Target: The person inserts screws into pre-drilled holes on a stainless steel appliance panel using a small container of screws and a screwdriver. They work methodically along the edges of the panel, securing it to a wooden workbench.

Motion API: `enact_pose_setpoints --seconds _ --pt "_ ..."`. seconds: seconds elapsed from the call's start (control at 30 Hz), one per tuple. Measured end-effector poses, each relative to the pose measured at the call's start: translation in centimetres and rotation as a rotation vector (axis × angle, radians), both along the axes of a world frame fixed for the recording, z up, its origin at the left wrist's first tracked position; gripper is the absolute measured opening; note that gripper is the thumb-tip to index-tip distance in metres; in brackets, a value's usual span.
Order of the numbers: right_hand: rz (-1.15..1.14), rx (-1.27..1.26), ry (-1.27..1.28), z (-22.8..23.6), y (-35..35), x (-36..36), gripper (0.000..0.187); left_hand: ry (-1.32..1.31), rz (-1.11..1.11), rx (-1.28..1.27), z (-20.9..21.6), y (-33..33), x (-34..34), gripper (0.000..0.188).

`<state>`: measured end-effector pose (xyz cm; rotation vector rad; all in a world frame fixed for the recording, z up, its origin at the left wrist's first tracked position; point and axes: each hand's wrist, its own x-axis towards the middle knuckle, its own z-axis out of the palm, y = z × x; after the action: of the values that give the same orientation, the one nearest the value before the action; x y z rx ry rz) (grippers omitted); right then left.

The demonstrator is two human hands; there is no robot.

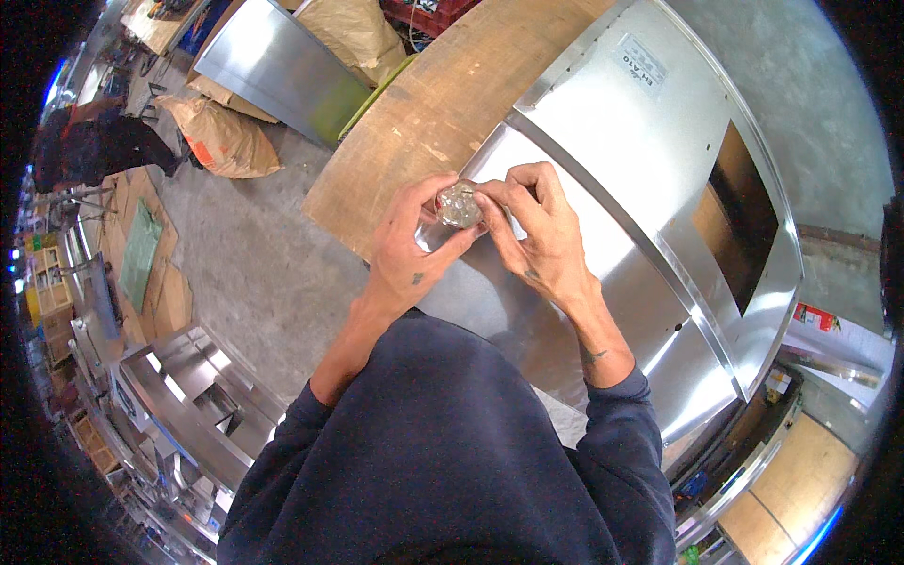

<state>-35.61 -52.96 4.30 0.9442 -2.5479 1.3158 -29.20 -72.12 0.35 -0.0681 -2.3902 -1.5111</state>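
Observation:
My left hand is closed around a small round, shiny, clear-to-silvery thing, its kind too small to make out. Thumb and fingers hold it from the sides, with a bit of red at its left edge. My right hand pinches at the right edge of the same thing; whatever lies between those fingertips is hidden. Both hands are over the near left part of a large folded sheet-metal panel, which has a raised seam, a rectangular cutout and a printed label.
Under the panel is a wooden tabletop. Past its left edge lie a metal sheet, a tan sack and grey concrete floor. A person in dark clothes is at the far left. Steel fabrications stand at lower left.

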Motion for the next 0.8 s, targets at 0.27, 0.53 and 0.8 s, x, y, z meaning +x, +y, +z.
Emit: enact_pose_setpoints --seconds 0.27,0.53,0.8 --pt "-0.086 -0.215 0.022 1.2 0.5 -1.9 0.011 -0.048 0.047 -0.009 -0.2 0.6 0.0 0.067" --pt "-0.714 -0.369 0.322 -3.6 8.5 -24.3 0.034 -0.056 0.028 0.008 -0.4 0.8 -0.2 0.065" --pt "-0.858 -0.31 0.137 -8.9 11.8 -33.5 0.038 -0.139 0.038 0.059 -1.0 0.0 0.9 0.065"
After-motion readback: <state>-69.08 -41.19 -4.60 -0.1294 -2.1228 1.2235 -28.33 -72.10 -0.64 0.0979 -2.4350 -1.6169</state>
